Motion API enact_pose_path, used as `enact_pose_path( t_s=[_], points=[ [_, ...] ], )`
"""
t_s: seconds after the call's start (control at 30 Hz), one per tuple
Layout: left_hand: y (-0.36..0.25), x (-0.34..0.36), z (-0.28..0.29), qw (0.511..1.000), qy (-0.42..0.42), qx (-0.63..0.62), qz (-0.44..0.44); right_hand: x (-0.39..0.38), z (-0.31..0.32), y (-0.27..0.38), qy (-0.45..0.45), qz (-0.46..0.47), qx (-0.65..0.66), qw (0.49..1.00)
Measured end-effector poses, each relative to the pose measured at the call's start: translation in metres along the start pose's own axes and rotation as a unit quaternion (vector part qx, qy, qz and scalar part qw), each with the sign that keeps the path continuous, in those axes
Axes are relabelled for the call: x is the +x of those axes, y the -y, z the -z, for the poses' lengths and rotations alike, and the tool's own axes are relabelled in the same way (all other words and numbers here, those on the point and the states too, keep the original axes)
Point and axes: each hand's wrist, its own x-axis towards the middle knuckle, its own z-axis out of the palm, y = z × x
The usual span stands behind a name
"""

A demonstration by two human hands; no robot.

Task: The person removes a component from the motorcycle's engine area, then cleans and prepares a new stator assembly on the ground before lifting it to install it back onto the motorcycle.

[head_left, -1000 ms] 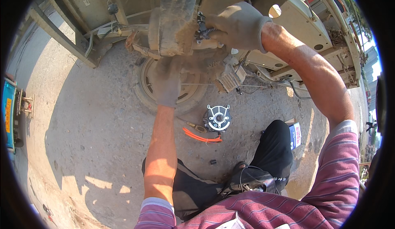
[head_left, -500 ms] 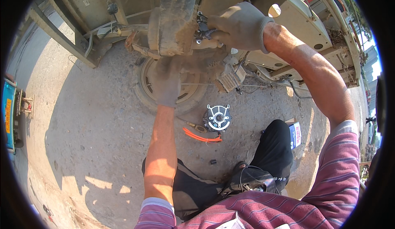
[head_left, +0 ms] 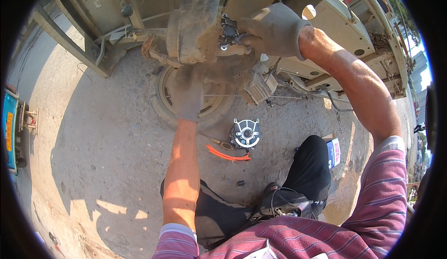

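My right hand point(head_left: 274, 33), in a grey glove, curls its fingers round a small black mechanism with a coiled spring point(head_left: 229, 31). This sits beside a dusty upright metal member point(head_left: 200, 12) of the vehicle. Below that member, my left hand point(head_left: 186, 91), also gloved, reaches up against dirty metal parts; its fingers blend into them and are hard to make out. Behind it lies a wheel point(head_left: 214, 112). On the ground below are a round motor-like unit with a white bracket point(head_left: 247, 133), a bundle of orange cables point(head_left: 226, 155) and a yellowish-handled tool point(head_left: 226, 145).
The vehicle's frame point(head_left: 70, 40) arches overhead, with a finned block point(head_left: 258, 89) hanging at its middle. A blue and white box point(head_left: 334, 153) lies beside my right knee point(head_left: 314, 154). A small black piece point(head_left: 240, 183) lies on the concrete ground point(head_left: 116, 133). A blue vehicle point(head_left: 10, 124) stands far left.
My right hand has shifted very slightly to the right, with its fingers still at the black mechanism. My left hand stays almost where it was.
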Motion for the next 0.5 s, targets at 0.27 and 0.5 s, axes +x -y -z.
enact_pose_path(
  t_s=[0.27, 0.5],
  points=[
    [-0.0008, -0.0002, 0.0001, 1.0, 0.003, 0.017, 0.007, -0.0017, -0.0021, -0.0039, -0.003, 0.007, 0.003, 1.0],
    [0.0078, 0.0003, 0.0013, 1.0, -0.004, 0.022, -0.002, -0.0016, -0.0034, -0.008, -0.005, 0.025, -0.005, 1.0]
  ],
)
